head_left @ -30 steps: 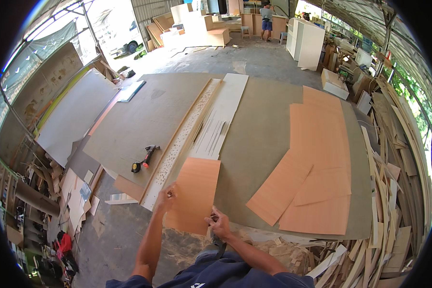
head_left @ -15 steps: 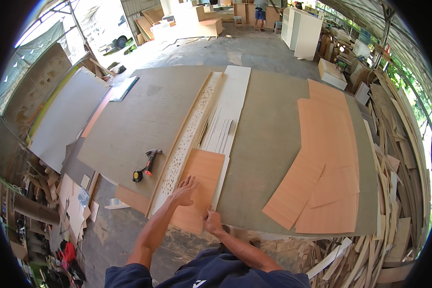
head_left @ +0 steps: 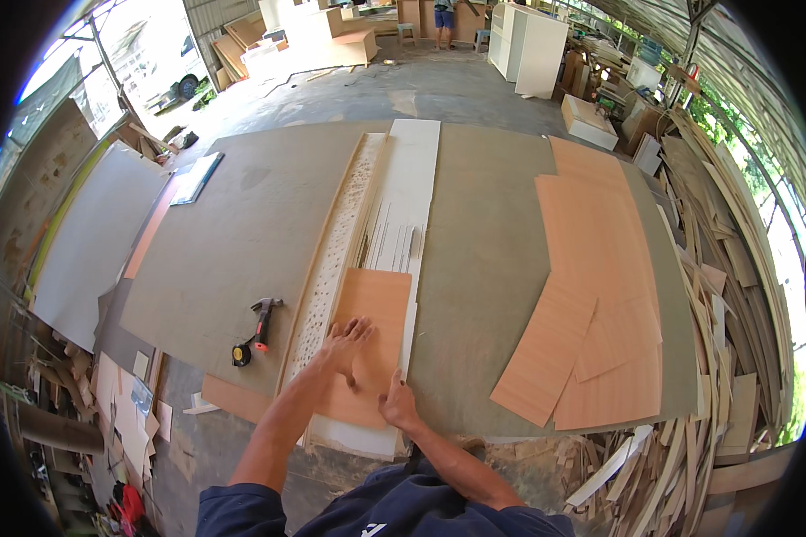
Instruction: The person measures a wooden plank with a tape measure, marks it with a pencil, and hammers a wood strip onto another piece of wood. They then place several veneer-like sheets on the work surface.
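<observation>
An orange wood-grain sheet point(head_left: 376, 309) lies on a long white board point(head_left: 410, 170), whose near end shows below the sheet. My left hand point(head_left: 342, 347) rests on the sheet with its fingers stretched out. At the sheet's right edge, near its lower corner, my right hand point(head_left: 398, 404) is closed, thumb on the sheet side and index finger pointing along the edge; its other fingers are curled and partly hidden. Left of the sheet runs a long tray-like panel point(head_left: 324, 277) with a speckled surface and raised wooden edges.
A hammer point(head_left: 264, 322) and a yellow-black tape measure point(head_left: 241, 354) lie left on the large grey-brown worktop point(head_left: 484, 268). More orange sheets point(head_left: 591, 268) overlap at the right. Thin strips point(head_left: 394, 234) lie beyond my hands. Wood offcuts point(head_left: 636, 474) crowd the right side.
The orange sheet has slid slightly away from me, uncovering the white board's near end. My right hand has moved up along its edge, index finger now extended. The view has shifted right.
</observation>
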`<move>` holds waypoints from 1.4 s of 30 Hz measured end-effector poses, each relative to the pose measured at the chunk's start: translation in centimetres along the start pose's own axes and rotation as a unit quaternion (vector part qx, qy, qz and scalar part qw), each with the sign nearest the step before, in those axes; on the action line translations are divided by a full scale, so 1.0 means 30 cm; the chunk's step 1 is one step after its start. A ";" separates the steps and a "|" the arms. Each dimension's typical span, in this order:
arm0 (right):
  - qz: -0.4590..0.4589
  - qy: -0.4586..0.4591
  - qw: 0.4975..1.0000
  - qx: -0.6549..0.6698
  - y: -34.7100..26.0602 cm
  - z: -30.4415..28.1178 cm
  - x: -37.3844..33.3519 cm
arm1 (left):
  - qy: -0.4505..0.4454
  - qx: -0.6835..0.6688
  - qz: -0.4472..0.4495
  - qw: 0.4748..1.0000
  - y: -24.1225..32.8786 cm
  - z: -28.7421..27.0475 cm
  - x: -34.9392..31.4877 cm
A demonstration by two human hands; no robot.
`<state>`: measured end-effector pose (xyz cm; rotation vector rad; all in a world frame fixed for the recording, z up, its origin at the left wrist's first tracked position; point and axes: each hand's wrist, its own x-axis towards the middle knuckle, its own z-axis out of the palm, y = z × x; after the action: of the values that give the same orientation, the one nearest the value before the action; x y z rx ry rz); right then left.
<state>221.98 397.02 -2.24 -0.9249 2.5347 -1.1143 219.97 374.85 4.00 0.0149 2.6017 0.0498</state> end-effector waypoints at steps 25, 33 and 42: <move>-0.002 0.106 0.994 0.028 0.158 -0.273 -0.035 | -0.006 0.018 0.001 1.000 -0.150 -0.120 0.224; 0.013 0.168 0.982 -0.082 0.257 -0.387 0.001 | -0.015 0.030 -0.003 0.999 -0.164 -0.214 0.294; 0.017 0.172 0.979 -0.107 0.270 -0.397 -0.006 | -0.005 0.034 0.010 0.999 -0.241 -0.273 0.405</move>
<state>213.28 408.27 0.07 -0.7894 2.9875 -1.0861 205.35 367.61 4.51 0.0660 2.5929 -0.0324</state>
